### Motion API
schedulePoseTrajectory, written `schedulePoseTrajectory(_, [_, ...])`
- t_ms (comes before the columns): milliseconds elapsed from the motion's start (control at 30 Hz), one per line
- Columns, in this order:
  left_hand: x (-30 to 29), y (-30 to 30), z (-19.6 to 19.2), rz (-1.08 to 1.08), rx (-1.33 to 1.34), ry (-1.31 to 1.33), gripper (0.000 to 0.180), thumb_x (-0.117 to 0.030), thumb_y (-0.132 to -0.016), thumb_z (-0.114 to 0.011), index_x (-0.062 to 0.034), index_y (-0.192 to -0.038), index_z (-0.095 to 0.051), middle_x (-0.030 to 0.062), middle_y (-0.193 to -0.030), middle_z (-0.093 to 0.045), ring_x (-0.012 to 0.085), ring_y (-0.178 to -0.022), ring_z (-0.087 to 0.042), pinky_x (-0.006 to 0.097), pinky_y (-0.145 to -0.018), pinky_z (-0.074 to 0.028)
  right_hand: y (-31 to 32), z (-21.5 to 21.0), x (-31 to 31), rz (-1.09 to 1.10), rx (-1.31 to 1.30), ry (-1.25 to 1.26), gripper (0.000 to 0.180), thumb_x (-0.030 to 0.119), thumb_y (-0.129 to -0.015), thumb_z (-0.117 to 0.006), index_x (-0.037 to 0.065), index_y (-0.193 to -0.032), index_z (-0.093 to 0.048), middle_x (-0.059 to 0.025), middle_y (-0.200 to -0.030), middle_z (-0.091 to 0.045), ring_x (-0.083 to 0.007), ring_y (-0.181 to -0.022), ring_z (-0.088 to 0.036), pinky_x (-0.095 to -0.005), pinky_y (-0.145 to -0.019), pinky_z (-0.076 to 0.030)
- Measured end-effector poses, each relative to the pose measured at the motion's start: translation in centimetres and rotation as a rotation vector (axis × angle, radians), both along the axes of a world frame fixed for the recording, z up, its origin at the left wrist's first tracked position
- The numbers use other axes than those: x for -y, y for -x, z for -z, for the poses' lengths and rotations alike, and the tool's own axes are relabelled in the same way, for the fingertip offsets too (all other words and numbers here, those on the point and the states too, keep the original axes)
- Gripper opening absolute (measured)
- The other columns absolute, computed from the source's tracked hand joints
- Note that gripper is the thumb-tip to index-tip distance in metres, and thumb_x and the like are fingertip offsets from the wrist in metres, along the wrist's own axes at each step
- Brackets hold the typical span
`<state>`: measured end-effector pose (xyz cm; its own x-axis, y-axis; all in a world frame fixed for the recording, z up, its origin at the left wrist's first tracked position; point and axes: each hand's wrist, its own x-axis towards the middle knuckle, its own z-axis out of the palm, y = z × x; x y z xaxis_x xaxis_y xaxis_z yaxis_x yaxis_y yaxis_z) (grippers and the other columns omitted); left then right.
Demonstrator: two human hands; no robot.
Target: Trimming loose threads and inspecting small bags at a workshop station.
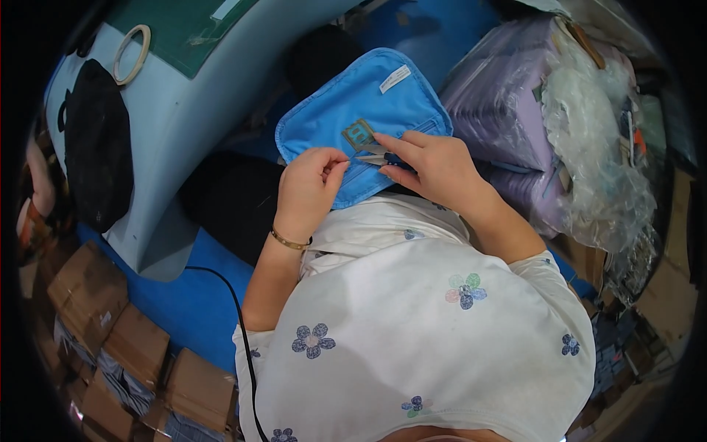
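A blue fabric piece [324, 110] with rounded corners, perhaps a pouch, lies across my lap. It carries a small brown and teal patch [358, 135], a white label [395, 79] and a zipper near its right side. My right hand [442, 168] grips small thread snips [375, 158], whose metal blades point left over the fabric just below the patch. My left hand [313, 184] is closed in a pinch at the fabric's lower left, close to the blade tips. What its fingertips hold is too small to make out.
At upper left stands a pale table [166, 125] with a black bag [98, 147], a tape roll [132, 54] and a green mat [193, 37]. Plastic-wrapped purple stacks [501, 88] rise on the right. Cardboard boxes [136, 346] fill the lower left, near a black cable [239, 313]. Another person's arm [40, 180] shows far left.
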<state>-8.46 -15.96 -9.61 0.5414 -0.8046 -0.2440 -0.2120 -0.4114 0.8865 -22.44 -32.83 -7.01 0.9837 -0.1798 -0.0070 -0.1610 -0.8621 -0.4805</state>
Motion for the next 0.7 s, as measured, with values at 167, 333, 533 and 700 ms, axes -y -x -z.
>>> schedulePoseTrajectory(167, [-0.09,0.09,0.27,-0.053,-0.037,0.027,0.008,-0.005,-0.084,-0.062,0.0009,-0.090,-0.061,0.0038,-0.080,-0.060,0.0078,-0.067,-0.054,0.021,-0.063,-0.045,-0.07,0.15,-0.28,0.000,0.033,0.038,0.041,0.028,-0.078,-0.068,0.011,-0.114,-0.061,-0.0029,-0.073,-0.056,-0.0199,-0.057,-0.057,-0.0305,-0.048,-0.045])
schedulePoseTrajectory(333, [-0.26,-0.22,-0.14,-0.011,-0.111,0.053,0.008,-0.006,-0.085,-0.062,0.0010,-0.090,-0.060,0.0022,-0.081,-0.059,0.0070,-0.069,-0.054,0.020,-0.064,-0.044,0.02,0.34,-0.40,0.000,0.074,0.057,0.043,0.026,-0.076,-0.070,0.011,-0.115,-0.060,-0.0019,-0.071,-0.055,-0.0175,-0.055,-0.056,-0.0290,-0.046,-0.044])
schedulePoseTrajectory(533, [-0.45,-0.11,0.30,-0.016,-0.169,0.077,0.010,-0.007,-0.086,-0.062,0.0011,-0.091,-0.060,0.0013,-0.081,-0.060,0.0060,-0.071,-0.055,0.019,-0.065,-0.045,0.24,0.73,-0.62,0.003,0.090,0.089,0.040,0.033,-0.084,-0.061,0.009,-0.116,-0.060,-0.0017,-0.073,-0.056,-0.0164,-0.056,-0.057,-0.0280,-0.046,-0.045])
schedulePoseTrajectory(700, [-0.21,0.28,0.49,-0.067,-0.217,0.102,0.010,-0.009,-0.084,-0.063,0.0009,-0.086,-0.060,0.0058,-0.078,-0.059,0.0107,-0.067,-0.056,0.022,-0.061,-0.045,0.33,0.85,-0.76,0.021,0.123,0.079,0.041,0.026,-0.079,-0.068,0.010,-0.115,-0.060,-0.0021,-0.070,-0.054,-0.0166,-0.054,-0.055,-0.0290,-0.045,-0.044])
